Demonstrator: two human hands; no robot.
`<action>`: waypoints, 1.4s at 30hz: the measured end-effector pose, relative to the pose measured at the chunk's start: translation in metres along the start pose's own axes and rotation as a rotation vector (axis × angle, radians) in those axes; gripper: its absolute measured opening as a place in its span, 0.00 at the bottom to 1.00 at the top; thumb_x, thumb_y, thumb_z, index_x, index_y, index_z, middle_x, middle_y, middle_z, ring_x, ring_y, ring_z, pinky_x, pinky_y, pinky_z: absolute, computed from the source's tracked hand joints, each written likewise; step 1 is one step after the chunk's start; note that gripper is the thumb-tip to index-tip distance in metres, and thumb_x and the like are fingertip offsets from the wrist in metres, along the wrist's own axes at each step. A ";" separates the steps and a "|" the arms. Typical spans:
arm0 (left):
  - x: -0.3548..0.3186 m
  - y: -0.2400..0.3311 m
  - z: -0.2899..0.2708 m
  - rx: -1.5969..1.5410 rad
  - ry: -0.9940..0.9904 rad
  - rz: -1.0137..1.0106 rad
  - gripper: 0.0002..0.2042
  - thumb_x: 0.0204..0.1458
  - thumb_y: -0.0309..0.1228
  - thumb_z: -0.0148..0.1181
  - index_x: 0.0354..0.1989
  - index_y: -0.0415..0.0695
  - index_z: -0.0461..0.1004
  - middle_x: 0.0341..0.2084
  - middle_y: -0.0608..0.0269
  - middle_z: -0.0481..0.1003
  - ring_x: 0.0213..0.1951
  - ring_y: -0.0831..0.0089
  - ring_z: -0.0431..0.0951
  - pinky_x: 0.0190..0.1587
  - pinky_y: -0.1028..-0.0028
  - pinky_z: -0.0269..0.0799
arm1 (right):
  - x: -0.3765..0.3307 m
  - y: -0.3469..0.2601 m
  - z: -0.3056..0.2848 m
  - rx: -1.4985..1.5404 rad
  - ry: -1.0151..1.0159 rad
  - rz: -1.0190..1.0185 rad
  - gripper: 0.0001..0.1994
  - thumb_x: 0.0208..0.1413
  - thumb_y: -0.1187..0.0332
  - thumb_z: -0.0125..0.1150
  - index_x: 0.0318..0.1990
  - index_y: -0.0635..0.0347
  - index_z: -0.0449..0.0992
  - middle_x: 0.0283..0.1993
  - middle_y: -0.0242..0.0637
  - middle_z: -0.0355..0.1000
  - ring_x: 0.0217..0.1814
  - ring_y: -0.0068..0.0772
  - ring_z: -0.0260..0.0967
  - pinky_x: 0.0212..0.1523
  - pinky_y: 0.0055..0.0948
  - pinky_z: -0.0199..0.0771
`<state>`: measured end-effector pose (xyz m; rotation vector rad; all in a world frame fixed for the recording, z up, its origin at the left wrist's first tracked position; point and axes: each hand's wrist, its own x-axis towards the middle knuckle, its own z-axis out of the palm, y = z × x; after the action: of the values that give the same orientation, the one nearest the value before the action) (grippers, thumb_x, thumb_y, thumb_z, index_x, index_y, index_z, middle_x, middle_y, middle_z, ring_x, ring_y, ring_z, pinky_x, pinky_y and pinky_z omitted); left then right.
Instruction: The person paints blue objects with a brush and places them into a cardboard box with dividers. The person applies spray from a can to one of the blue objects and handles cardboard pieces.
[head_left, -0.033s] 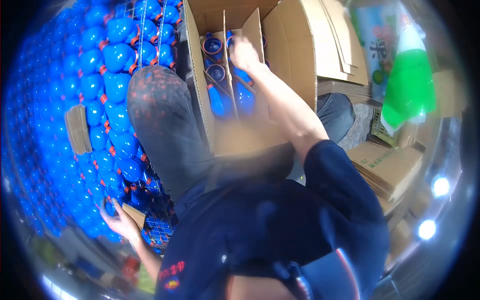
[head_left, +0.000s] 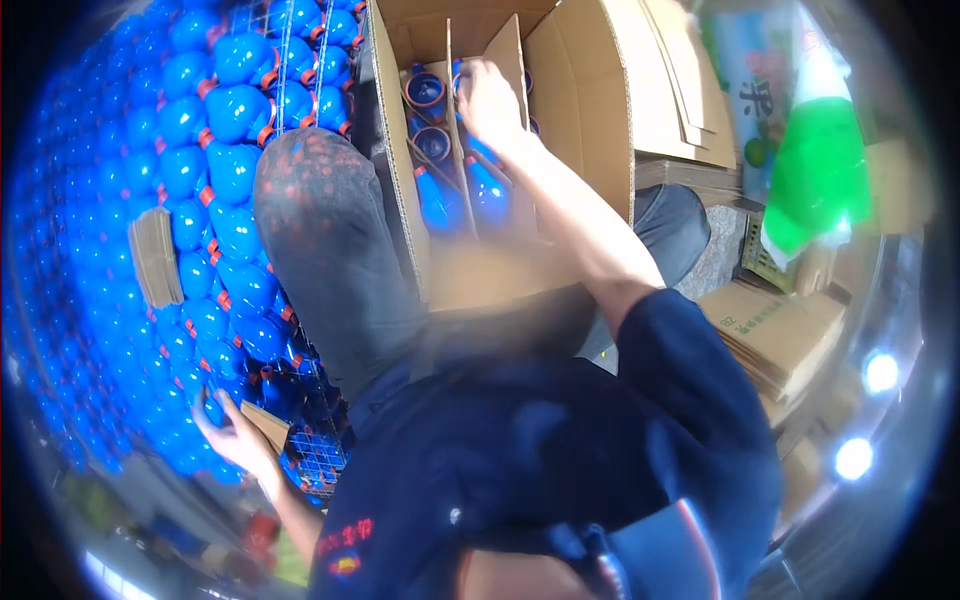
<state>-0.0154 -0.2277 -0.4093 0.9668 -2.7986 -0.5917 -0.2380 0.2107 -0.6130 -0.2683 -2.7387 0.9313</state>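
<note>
An open cardboard box [head_left: 580, 110] stands between my knees, with upright card dividers [head_left: 456, 130] inside. Its cells hold glossy blue bulb-shaped pieces [head_left: 487, 190], some showing round orange-rimmed mouths. My right hand [head_left: 490, 105] is down in the box by a divider, its fingers curled beside a blue piece; the fingertips are partly hidden. At the lower left, my left hand [head_left: 236, 436] has its thumb and fingers around a blue bulb-shaped piece [head_left: 213, 408] at the edge of the large pile. A folded strip of brown card [head_left: 265, 427] lies against that hand.
Rows of blue pieces with orange necks [head_left: 235, 172] fill the left side, behind wire mesh [head_left: 320, 455]. A card stack [head_left: 155, 258] lies on them. At right are flattened cartons [head_left: 780, 335] and a green-and-white plastic bag [head_left: 825, 160]. A blurred brown shape covers the box's near end.
My right hand has shifted slightly within the box, its forearm a little lower. The left hand has drawn in slightly around the blue piece.
</note>
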 end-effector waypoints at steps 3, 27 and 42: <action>0.017 0.026 0.022 -0.222 0.007 0.240 0.15 0.60 0.24 0.58 0.55 0.34 0.71 0.48 0.52 0.76 0.48 0.70 0.75 0.51 0.74 0.69 | -0.028 -0.079 -0.038 0.187 -0.283 -0.094 0.07 0.57 0.74 0.48 0.41 0.62 0.70 0.41 0.54 0.72 0.46 0.57 0.71 0.47 0.49 0.71; 0.003 0.171 0.071 -0.738 -0.259 0.842 0.10 0.47 0.12 0.60 0.37 0.35 0.77 0.28 0.55 0.79 0.26 0.73 0.78 0.29 0.79 0.70 | -0.094 0.026 0.109 -0.112 -0.810 0.190 0.15 0.55 0.67 0.56 0.48 0.62 0.77 0.42 0.56 0.77 0.49 0.56 0.75 0.51 0.47 0.74; -0.081 0.249 0.104 -0.842 -1.545 0.390 0.44 0.46 0.27 0.64 0.73 0.42 0.46 0.67 0.53 0.56 0.67 0.61 0.60 0.66 0.64 0.60 | -0.102 -0.107 -0.261 0.786 -0.014 0.361 0.21 0.48 0.57 0.70 0.46 0.63 0.82 0.37 0.48 0.81 0.39 0.33 0.81 0.44 0.29 0.80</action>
<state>-0.1178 0.0346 -0.4035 -0.5048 -2.6796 -2.9793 -0.0776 0.2521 -0.3627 -0.5982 -2.1337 1.9949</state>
